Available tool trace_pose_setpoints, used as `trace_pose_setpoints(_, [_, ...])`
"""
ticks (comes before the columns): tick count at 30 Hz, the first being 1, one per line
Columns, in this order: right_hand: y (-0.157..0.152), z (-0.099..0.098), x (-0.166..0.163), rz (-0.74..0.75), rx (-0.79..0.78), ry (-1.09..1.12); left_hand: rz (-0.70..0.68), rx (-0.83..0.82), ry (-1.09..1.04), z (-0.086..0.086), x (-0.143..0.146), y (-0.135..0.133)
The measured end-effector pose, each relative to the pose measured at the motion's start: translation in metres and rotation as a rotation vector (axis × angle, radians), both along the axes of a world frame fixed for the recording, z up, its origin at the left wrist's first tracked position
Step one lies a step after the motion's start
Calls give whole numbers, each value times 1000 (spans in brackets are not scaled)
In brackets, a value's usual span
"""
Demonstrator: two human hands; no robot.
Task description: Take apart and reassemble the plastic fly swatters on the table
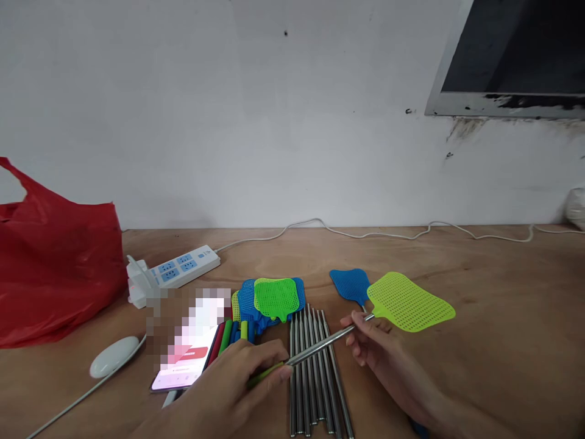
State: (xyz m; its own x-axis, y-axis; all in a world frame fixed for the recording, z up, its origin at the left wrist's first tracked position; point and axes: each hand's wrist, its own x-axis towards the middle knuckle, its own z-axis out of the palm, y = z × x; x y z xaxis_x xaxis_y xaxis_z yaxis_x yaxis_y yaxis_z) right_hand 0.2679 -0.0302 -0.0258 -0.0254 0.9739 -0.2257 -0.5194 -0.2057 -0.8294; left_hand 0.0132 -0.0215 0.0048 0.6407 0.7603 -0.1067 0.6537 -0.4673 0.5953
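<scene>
A fly swatter with a yellow-green mesh head (409,303) and a metal rod spans both hands above the table. My left hand (237,378) is closed around its yellow-green grip end. My right hand (372,338) pinches the rod just below the mesh head. Under the swatter several loose metal rods (315,378) lie side by side. Behind my left hand are several coloured handle grips (227,336), red, green, blue and yellow. Beyond them rests a pile of swatter heads with a green one (276,299) on top. A blue swatter (351,285) lies behind my right hand, partly hidden.
A lit phone (187,363) lies left of the grips. Farther left are a white power strip (187,266), a white mouse-shaped object (113,356) and a red plastic bag (59,262). A white cable (365,235) runs along the wall.
</scene>
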Motion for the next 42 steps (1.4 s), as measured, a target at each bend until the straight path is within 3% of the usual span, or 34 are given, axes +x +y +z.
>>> trace_pose_setpoints(6, [2,3,11,-31,-55,139,-7,21,-43,6,-9,0])
trace_pose_setpoints(13, [1,1,15,-107,2,23,55,156,-44,-6,-26,5])
trace_pose_setpoints(17, [-1,3,2,-125,33,-12,53,175,-22,-10,-26,5])
trace_pose_setpoints(24, [1,11,-34,53,98,-6,65,104,-71,-8,-3,5])
trace_pose_setpoints(35, [-6,3,-37,86,77,-28,104,114,-142,-12,6,-8])
trace_pose_setpoints(38, [-6,2,-38,64,50,-10,163,-17,-195,-8,12,-11])
trace_pose_setpoints(42, [1,-1,-30,20,14,10,361,-501,-242,-2,12,-7])
